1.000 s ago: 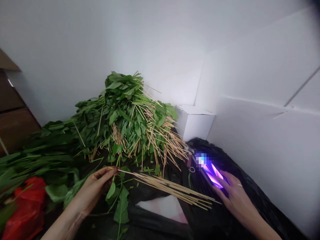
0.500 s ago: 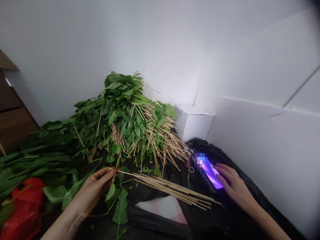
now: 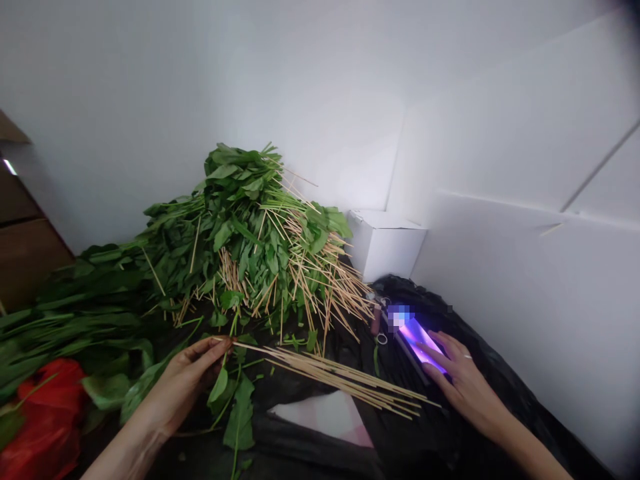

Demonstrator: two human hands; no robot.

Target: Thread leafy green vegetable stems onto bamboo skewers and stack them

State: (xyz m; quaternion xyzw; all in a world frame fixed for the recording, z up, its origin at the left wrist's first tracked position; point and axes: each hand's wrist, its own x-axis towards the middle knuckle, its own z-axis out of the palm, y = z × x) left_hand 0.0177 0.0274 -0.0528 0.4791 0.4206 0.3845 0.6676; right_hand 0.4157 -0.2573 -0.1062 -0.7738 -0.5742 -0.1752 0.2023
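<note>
My left hand is closed in a pinch on the end of a thin wooden skewer, which reaches right toward a loose bundle of skewers on the black plastic. A leafy green stem hangs by the same fingertips; whether they grip it too I cannot tell. My right hand wears a ring and rests with its fingers apart on a phone whose lit screen glows purple. Behind the bundle rises a big heap of leafy greens threaded on skewers.
Against the wall stands a white box. A key ring lies beside the phone. A red plastic bag and more loose greens are at left. A pale checked scrap lies in front of the skewers.
My right hand has moved slightly left and down over the phone, with a finger farther onto its screen. My left hand keeps its pinch, and the view has shifted a little.
</note>
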